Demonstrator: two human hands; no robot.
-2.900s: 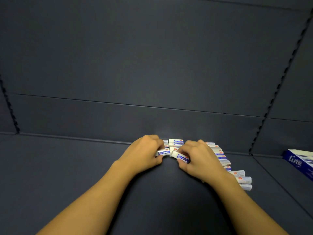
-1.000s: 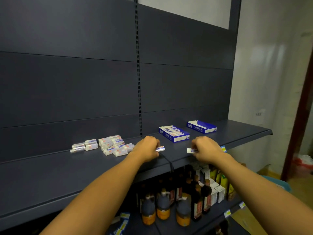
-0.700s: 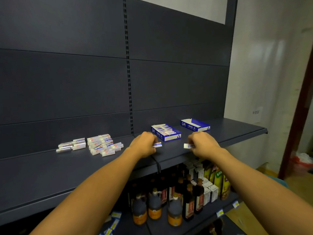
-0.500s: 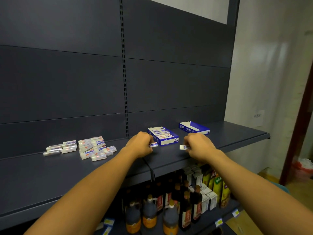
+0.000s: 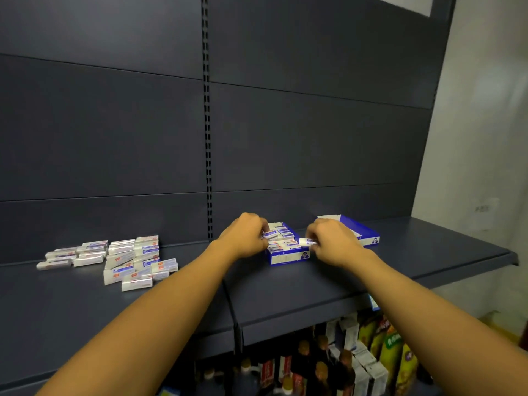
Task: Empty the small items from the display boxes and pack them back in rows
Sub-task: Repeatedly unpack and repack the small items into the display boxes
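Roughly midway: left hand (image 5: 247, 238) and right hand (image 5: 328, 242) each pinch one item over the near box (image 5: 288, 257), mid-frame, already partly filled in rows. Far box (image 5: 363, 232) looks empty; a loose pile (image 5: 134, 260) waits at left on the shelf (image 5: 314, 284).

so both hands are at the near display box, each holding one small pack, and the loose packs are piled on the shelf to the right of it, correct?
Not quite: the head view shows the loose packs on the shelf to the left of the near display box, not the right. The rest holds: left hand and right hand each hold one pack at that box.
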